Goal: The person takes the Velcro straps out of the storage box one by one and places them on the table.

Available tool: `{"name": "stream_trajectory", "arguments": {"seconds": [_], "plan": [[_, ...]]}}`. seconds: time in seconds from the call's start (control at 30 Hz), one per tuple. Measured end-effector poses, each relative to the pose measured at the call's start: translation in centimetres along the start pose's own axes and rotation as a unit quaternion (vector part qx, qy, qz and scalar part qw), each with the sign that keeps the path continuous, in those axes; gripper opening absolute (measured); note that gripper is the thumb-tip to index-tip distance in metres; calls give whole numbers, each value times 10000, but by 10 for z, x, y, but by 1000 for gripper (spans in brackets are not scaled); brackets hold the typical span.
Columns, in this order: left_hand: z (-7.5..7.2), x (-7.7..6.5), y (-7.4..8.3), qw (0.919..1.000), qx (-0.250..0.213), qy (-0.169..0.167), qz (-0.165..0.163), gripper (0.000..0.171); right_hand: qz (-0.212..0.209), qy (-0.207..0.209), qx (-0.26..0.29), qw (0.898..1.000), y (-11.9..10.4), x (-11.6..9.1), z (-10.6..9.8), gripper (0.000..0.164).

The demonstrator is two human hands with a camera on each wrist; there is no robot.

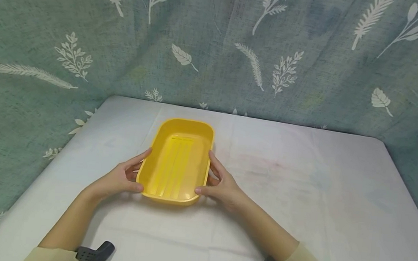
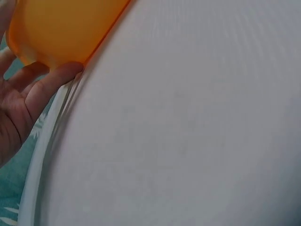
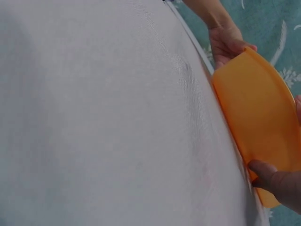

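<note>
A yellow plastic tray [image 1: 173, 167], rectangular with rounded corners and ribs along its floor, is at the middle left of the table. Nothing lies inside it. My left hand [image 1: 117, 180] holds its left side near the front corner, thumb at the rim and fingers along the wall. On the opposite side my right hand [image 1: 226, 187] grips it, thumb over the near right rim. The left wrist view catches part of the tray [image 2: 66, 30] with the left hand [image 2: 30, 96] on it. From the right wrist, the tray's outer wall [image 3: 258, 113] shows between both hands.
A white cloth [image 1: 285, 206] covers the table, with faint creases and pinkish stains right of the tray. Behind and at the sides hangs a green curtain [image 1: 218, 46] with white leaf prints. Dark wrist devices [image 1: 94, 253] sit at both sleeve cuffs.
</note>
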State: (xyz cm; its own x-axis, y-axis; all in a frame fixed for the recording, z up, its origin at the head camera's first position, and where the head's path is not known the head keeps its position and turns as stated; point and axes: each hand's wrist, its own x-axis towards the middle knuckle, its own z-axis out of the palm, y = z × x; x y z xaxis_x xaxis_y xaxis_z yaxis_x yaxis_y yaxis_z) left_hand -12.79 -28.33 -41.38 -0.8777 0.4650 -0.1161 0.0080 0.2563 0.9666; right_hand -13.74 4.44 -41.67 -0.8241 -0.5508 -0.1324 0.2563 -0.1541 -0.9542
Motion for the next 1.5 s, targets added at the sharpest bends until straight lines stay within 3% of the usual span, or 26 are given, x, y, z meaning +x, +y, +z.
{"name": "stream_trajectory", "arguments": {"seconds": [0.37, 0.73, 1.2, 1.5], "plan": [[28, 15, 2, 9999, -105, 6, -44, 99, 202, 226, -279, 9992, -2, -20, -22, 106], [43, 29, 9, 9999, -78, 6, -116, 98, 90, 89, -213, 9997, -5, -30, -41, 108], [60, 44, 18, 9988, -374, -255, 180, 102, 47, 199, -309, 9993, -11, -47, -60, 109], [79, 56, 25, 9987, -293, -371, 195, 105, 63, 389, -367, 9985, -13, -64, -76, 106]]}}
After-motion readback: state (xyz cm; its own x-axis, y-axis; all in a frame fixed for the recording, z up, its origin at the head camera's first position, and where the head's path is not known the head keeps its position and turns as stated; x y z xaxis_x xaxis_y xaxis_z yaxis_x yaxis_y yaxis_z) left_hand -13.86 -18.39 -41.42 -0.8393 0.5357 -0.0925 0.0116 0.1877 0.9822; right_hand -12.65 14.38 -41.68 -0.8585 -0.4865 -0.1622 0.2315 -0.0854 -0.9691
